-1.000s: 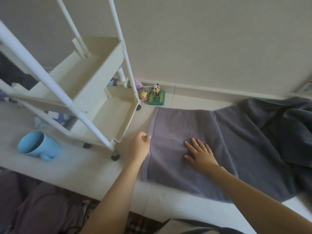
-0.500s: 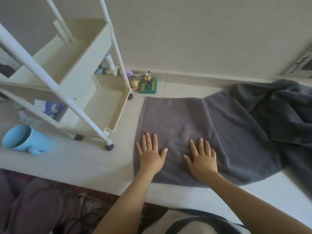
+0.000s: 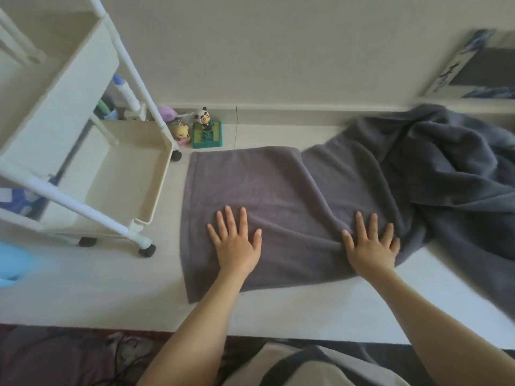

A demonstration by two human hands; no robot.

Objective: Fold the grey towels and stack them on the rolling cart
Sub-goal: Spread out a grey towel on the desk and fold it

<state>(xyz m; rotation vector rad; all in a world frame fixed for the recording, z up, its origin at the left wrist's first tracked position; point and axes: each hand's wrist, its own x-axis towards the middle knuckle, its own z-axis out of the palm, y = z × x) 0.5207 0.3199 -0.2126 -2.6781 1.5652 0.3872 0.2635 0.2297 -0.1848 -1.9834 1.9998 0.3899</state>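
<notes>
A grey towel [image 3: 250, 185] lies spread flat on the white surface, folded over at its left part. My left hand [image 3: 237, 243] rests flat on its near-left area with fingers spread. My right hand [image 3: 372, 243] presses flat near the fold's right edge, where the cloth bunches into a ridge. A darker grey towel [image 3: 451, 174] lies crumpled to the right, overlapping the flat one. The white rolling cart [image 3: 92, 140] stands at the left, its lower tray bare where visible.
A panda figurine on a green base [image 3: 206, 132] and small toys [image 3: 178, 129] sit by the wall behind the towel. A blue cup [image 3: 11, 263] lies at the far left. Bottles [image 3: 122, 93] stand behind the cart. A box [image 3: 473, 65] leans at the upper right.
My left hand let go of the towel's left edge and now lies flat on it. My right hand has slid to the right across the towel. The view has shifted closer.
</notes>
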